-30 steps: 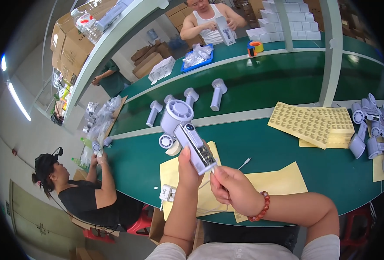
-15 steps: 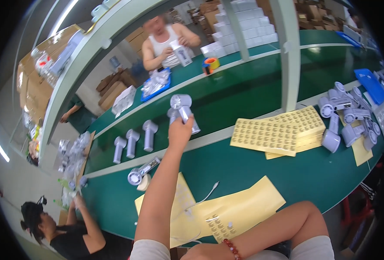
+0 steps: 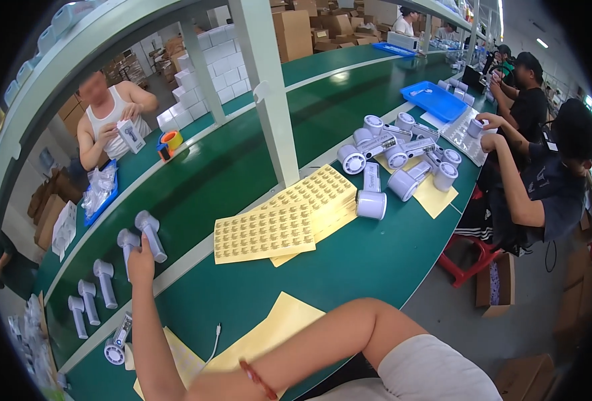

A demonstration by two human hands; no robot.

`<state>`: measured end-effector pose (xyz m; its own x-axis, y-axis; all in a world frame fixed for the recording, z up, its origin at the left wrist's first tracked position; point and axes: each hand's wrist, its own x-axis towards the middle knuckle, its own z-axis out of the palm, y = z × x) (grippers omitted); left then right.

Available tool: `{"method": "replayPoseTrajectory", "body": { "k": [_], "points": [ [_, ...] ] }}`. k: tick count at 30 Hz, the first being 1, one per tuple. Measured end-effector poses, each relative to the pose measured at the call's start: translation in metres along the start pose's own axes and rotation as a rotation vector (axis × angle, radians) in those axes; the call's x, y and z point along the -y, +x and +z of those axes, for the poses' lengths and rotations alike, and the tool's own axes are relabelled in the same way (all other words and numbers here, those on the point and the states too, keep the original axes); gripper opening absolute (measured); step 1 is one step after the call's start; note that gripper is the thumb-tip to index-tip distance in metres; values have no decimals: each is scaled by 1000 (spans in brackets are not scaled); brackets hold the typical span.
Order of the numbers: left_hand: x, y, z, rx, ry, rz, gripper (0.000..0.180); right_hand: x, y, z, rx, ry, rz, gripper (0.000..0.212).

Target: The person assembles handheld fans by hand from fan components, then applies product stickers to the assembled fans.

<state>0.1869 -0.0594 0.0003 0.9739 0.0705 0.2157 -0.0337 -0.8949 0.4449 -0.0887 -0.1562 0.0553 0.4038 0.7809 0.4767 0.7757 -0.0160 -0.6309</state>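
Observation:
My left hand (image 3: 141, 263) reaches to the belt at the left, its fingers closed at a pale lavender handheld fan (image 3: 151, 235). Right beside it stands another handheld fan (image 3: 128, 244), partly covered by the fingers. Several more fans form a row on the belt to the left. My right hand (image 3: 219, 386) lies low by my left forearm, a red bead bracelet at the wrist; its fingers are hidden. Near my left forearm, a fan (image 3: 117, 341) with a dark panel lies on the table. Yellow sticker sheets (image 3: 266, 234) and a white cable (image 3: 215, 339) lie about.
A jumbled pile of fans (image 3: 393, 150) and a blue tray (image 3: 435, 100) are at the right. A pale post (image 3: 267, 93) rises between table and belt. Co-workers sit at the right (image 3: 533, 177); another stands across the belt (image 3: 112, 113) holding a box.
The view has swung right, bringing the fan pile and co-workers further in. My left hand stays at the fans on the belt; the right forearm remains low across the front.

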Motion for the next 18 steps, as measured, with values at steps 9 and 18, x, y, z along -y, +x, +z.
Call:
{"method": "replayPoseTrajectory", "body": {
  "k": [9,18],
  "points": [
    [3,-163,-82,388,-256,418,30,-22,-17,-111,-322,-406,367,18],
    [71,-299,-142,246,66,410,51,23,-75,-177,-503,-544,506,30]
  ]
}}
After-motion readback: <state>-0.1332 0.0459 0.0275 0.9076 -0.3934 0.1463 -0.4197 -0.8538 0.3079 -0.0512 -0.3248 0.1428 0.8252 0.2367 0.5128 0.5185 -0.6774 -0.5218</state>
